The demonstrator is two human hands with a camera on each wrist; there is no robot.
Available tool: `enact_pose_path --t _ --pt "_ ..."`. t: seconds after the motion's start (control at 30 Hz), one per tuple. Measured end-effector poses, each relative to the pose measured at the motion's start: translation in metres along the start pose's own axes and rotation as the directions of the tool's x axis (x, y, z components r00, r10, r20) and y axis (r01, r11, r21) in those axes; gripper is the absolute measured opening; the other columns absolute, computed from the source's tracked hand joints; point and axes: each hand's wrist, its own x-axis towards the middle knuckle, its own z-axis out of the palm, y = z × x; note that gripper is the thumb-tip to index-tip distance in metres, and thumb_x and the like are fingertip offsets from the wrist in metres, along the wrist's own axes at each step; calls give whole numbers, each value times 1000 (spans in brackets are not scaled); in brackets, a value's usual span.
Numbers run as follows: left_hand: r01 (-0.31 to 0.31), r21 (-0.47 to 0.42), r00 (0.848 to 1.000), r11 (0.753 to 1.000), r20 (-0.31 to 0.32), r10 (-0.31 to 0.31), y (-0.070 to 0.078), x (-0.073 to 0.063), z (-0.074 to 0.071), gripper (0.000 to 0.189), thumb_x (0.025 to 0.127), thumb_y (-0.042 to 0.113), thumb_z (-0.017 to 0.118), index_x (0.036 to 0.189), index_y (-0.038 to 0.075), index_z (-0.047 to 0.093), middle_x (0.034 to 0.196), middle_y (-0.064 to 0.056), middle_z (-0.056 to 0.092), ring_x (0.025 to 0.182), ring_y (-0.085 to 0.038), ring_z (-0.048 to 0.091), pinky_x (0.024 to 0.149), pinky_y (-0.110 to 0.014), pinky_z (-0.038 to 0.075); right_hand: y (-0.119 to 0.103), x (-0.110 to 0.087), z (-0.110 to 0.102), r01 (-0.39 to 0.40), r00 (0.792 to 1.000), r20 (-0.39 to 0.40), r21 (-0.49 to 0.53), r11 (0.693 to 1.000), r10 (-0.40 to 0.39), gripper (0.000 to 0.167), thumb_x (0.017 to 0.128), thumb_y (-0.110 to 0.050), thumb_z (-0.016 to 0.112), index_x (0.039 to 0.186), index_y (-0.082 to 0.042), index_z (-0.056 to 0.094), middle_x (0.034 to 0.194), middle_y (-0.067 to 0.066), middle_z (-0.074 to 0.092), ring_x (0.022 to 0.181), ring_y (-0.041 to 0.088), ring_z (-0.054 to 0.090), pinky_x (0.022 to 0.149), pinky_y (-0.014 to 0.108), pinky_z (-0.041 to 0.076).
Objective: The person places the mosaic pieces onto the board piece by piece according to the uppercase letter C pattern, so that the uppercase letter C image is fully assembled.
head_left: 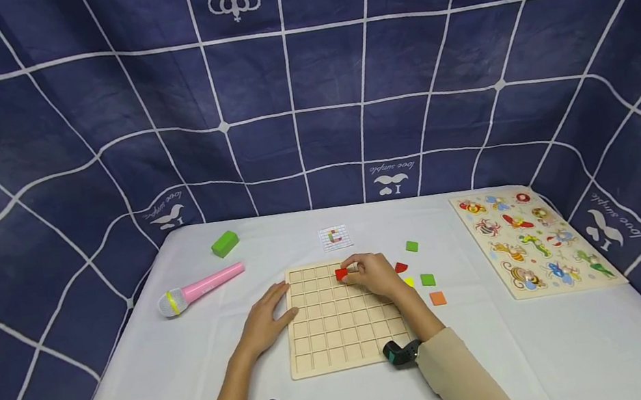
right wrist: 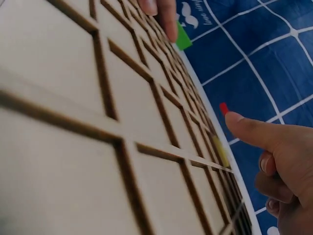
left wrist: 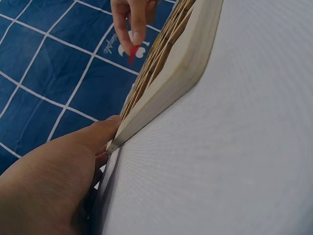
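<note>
A light wooden board with a grid of square cells point(head_left: 341, 335) lies on the white-covered table. At its left edge rests my left hand point(head_left: 262, 319), fingers fairly straight along the side and thumb over the rim. Over the board's upper part, my right hand point(head_left: 376, 274) pinches a red square tile point(head_left: 340, 274) between thumb and fingertips. The left wrist view shows this red tile point(left wrist: 133, 53) edge-on, held above the board. Just right of the board lie a red curved-edged piece point(head_left: 401, 267), a yellow piece point(head_left: 409, 281) partly hidden by my arm, green tiles point(head_left: 428, 279) and an orange tile point(head_left: 437, 298).
Behind the board lies a small grid card with a coloured pattern point(head_left: 335, 238). A pink toy microphone point(head_left: 209, 284) and a green block point(head_left: 224, 243) are at the left. On the right sits an insect picture puzzle board point(head_left: 534, 240). A blue checked cloth point(head_left: 330, 136) hangs behind the table.
</note>
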Motion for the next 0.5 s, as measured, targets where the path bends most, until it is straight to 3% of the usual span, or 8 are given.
enact_pose_path --t 0.5 --pt "1 6 1000 1000 0 -1 2 -1 -2 63 86 37 63 137 6 43 143 -13 37 132 -33 32 106 -52 25 3 4 16 41 999 15 -46 998 -41 24 78 -26 75 98 -14 70 48 -7 38 42 5 32 42 21 29"
